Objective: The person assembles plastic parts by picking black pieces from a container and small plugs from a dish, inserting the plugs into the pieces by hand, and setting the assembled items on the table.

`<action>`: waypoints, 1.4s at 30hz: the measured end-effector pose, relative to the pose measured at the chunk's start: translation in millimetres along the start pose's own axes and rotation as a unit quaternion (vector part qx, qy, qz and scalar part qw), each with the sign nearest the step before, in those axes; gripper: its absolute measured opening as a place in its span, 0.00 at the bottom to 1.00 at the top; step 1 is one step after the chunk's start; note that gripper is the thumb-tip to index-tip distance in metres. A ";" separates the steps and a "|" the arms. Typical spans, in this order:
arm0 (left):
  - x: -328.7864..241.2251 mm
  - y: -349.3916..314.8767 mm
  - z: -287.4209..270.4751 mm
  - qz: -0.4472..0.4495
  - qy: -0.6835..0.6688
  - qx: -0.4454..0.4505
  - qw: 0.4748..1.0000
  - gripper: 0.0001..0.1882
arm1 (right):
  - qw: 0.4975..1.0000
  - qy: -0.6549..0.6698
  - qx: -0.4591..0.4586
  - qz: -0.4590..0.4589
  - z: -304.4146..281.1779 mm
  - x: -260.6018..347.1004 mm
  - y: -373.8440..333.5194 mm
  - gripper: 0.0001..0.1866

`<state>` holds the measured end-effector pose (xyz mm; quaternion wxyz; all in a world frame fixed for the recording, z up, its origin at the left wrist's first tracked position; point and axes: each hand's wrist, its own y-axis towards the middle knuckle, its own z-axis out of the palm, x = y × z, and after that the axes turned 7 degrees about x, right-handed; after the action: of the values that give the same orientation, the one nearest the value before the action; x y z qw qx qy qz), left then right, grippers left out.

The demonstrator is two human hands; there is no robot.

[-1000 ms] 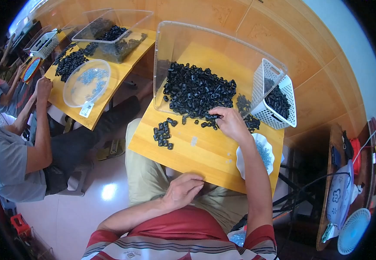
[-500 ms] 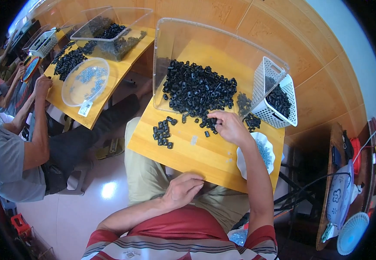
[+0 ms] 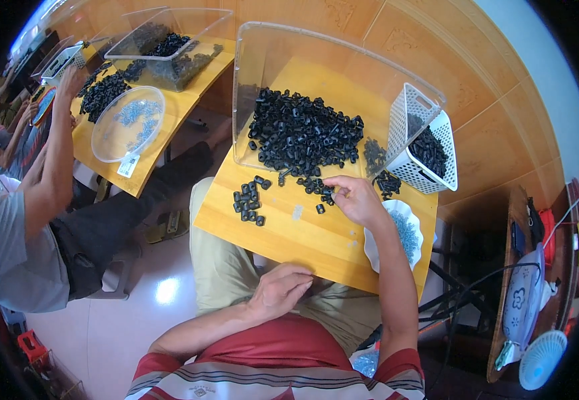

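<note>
Hovering over table (image 3: 276, 233), your right hand (image 3: 357, 199), thumb and forefinger close together at scatter of black pieces (image 3: 313, 187); can't tell if one's pinched. Scatter lies just left of fingertips, big black heap (image 3: 303, 130) beyond it in clear bin (image 3: 316, 30). Smaller black group (image 3: 247, 200) farther left. White dish (image 3: 373, 249) under your forearm. Left hand (image 3: 281, 290) near table edge, fingers half curled, contents hidden.
</note>
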<state>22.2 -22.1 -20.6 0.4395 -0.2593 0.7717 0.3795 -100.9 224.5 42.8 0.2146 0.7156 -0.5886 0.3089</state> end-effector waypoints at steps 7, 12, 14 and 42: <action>0.0 -1.5 -0.9 -0.005 -0.005 -0.003 1.000 0.07 | 0.999 0.029 -0.021 0.037 10.3 2.4 -11.7 0.16; 1.7 -3.3 -0.9 -0.025 -0.030 -0.003 0.999 0.07 | 1.000 -0.020 -0.007 -0.004 22.5 5.8 -24.5 0.14; 3.1 -4.5 -1.0 -0.032 -0.040 0.000 0.999 0.07 | 1.000 -0.019 0.005 0.017 24.0 13.3 -28.1 0.15; 42.4 -26.6 11.4 -0.272 -0.128 0.072 0.951 0.08 | 0.997 -0.061 0.008 0.041 35.5 34.0 -31.1 0.16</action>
<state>26.9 -31.0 -70.9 0.6388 -0.3761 0.6344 0.2190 -59.9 183.2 42.7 0.1600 0.7102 -0.6266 0.2782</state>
